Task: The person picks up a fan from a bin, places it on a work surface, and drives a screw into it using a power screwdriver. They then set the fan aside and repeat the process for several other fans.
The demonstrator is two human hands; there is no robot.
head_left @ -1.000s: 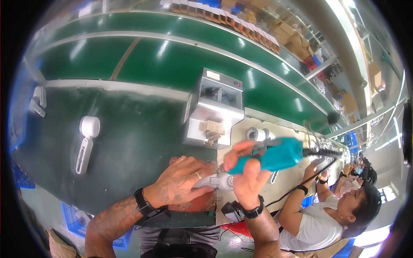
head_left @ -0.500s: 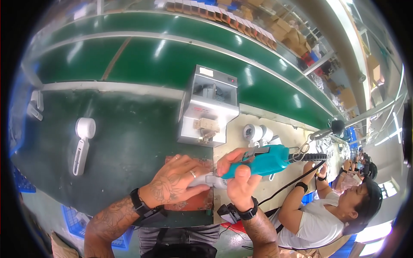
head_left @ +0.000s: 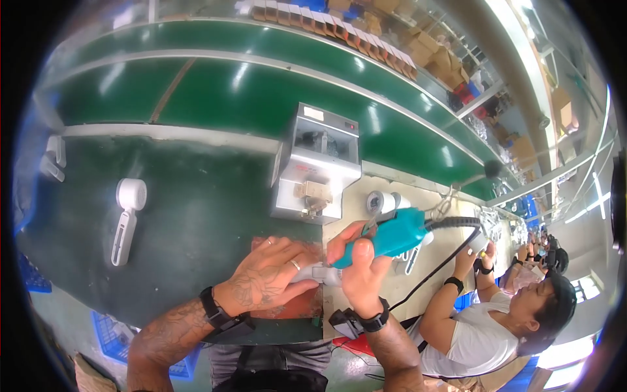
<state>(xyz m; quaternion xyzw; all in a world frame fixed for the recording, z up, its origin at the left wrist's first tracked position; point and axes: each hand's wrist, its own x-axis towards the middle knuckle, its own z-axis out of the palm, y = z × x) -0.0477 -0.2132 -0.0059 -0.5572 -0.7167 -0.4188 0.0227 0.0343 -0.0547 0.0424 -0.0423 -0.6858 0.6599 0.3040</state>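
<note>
My left hand [head_left: 269, 271] lies closed over a white handheld fan [head_left: 332, 277], pressing it against a reddish-brown mat [head_left: 300, 307] at the table's near edge. My right hand [head_left: 366, 277] is wrapped round a teal electric screwdriver [head_left: 398, 234], which leans over the fan from the right. The fingers hide its tip, so contact with the fan cannot be made out. A black cable and a wire hook lead from the tool's rear end. Another white handheld fan [head_left: 125, 222] lies on the dark green tabletop to the left.
A silver-grey machine [head_left: 317, 166] stands just beyond my hands. Several more white fans [head_left: 381, 202] lie right of it on a pale sheet. Green conveyor belts [head_left: 222, 85] run behind. A person [head_left: 483, 326] in a white shirt works close by on the right.
The screwdriver's rear end has swung left and slightly down toward me, tilting the tool more steeply, and its cable has followed. My left hand and the fan stay nearly in place.
</note>
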